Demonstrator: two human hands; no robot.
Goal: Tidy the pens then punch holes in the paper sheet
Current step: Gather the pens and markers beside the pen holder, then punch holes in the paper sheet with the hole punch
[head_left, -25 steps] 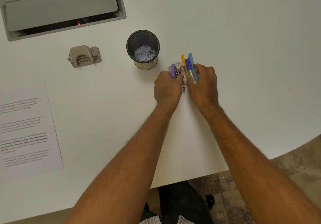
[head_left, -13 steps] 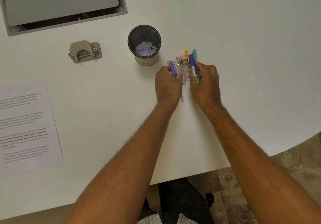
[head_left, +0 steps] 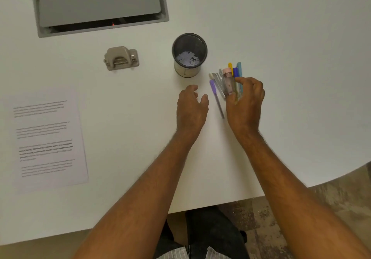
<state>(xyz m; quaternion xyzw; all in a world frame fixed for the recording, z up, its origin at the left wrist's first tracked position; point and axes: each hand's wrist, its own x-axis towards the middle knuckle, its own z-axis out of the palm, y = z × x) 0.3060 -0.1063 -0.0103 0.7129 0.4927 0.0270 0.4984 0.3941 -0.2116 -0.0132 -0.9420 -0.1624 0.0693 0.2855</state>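
Note:
My right hand [head_left: 246,100] grips a bundle of pens [head_left: 230,78]: pink, yellow, blue and light blue caps stick out past my fingers. A purple pen [head_left: 216,98] and a grey one lie at the bundle's left edge; whether my fingers hold them I cannot tell. My left hand [head_left: 191,106] hovers beside them, fingers loosely curled, holding nothing. A black mesh pen cup [head_left: 189,55] stands upright just beyond my left hand. The beige hole punch [head_left: 121,58] sits left of the cup. A printed paper sheet [head_left: 48,138] lies flat at the far left.
A grey cable hatch [head_left: 100,7] is set into the white table [head_left: 281,37] at the back left. The table's curved edge runs along the right and front, with my legs and the floor below it.
My left hand has let go of the pens and drawn back to the left. My right hand now holds the gathered bundle alone. The purple pen has slid out a little.

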